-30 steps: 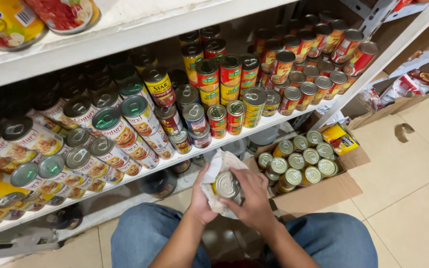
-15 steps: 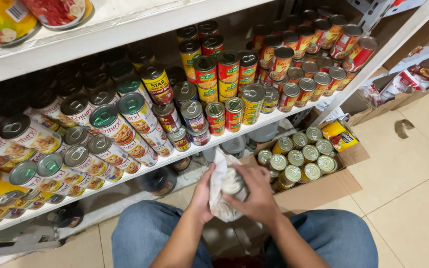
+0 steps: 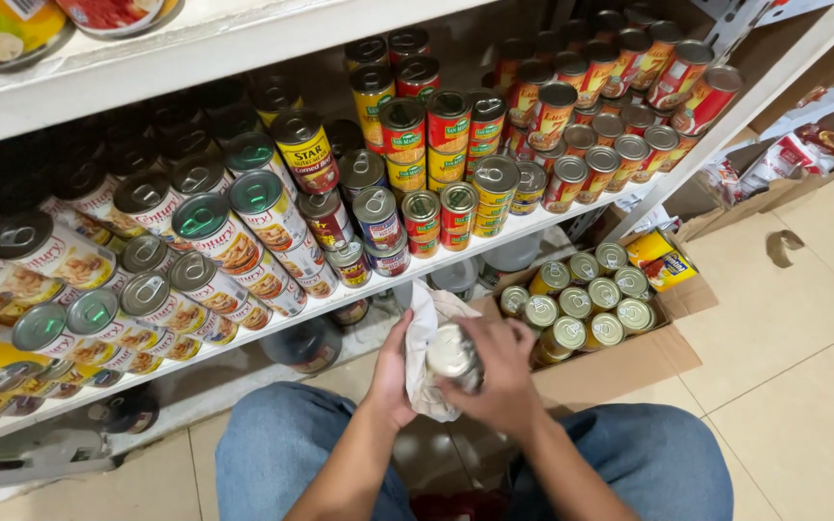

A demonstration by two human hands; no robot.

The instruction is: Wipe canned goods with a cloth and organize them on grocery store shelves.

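Shelf (image 3: pixel 533 227) is being faced, stacked with rows of tins. Box (image 3: pixel 629 362) of tins is sitting open on the floor, right of the knees. Cloth (image 3: pixel 424 333) is being gripped by the left hand (image 3: pixel 393 371). Can (image 3: pixel 453 355) is being clasped by the right hand (image 3: pixel 499 371), now turned lid-up against the cloth, where half a second ago it was wrapped; wiping judged under way.
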